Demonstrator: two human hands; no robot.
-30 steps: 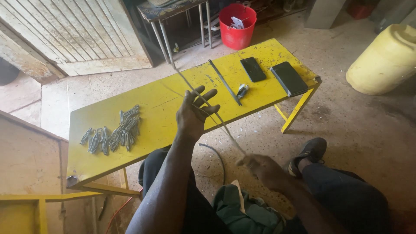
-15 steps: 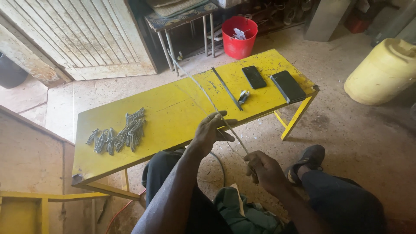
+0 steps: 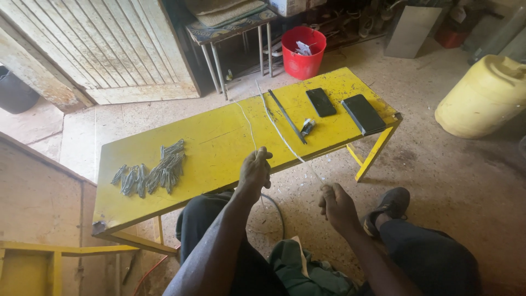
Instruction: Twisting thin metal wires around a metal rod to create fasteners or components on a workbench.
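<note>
Thin pale wire (image 3: 279,134) runs across the yellow table (image 3: 219,148), two strands of it, one slanting from the far edge down toward five o'clock and off the near edge, the other coming down the middle of the tabletop. The left hand (image 3: 256,171) sits right at the near edge, fingers curled closed around the middle strand, knuckles up. The right hand (image 3: 335,204) is off the table, at about four o'clock from the left, fist closed on the end of the slanting strand, held above the sandy floor. The two hands are apart, the wire strung between table and fists.

Out from there: at nine o'clock from the left hand, a heap of short grey metal pieces (image 3: 150,172) lies on the tabletop. At one o'clock, a long dark flat bar (image 3: 286,115) lies beside the slanting wire, with a small crumpled wrapper (image 3: 307,127) touching its near end. Further right, two dark phones (image 3: 321,102) (image 3: 362,113), side by side, near the table's right end.

Beyond the table at twelve o'clock, a red bucket (image 3: 302,52) on the floor. At three o'clock, well apart, a yellow jerrycan (image 3: 482,97). Top left, a slatted wooden door (image 3: 109,49).
</note>
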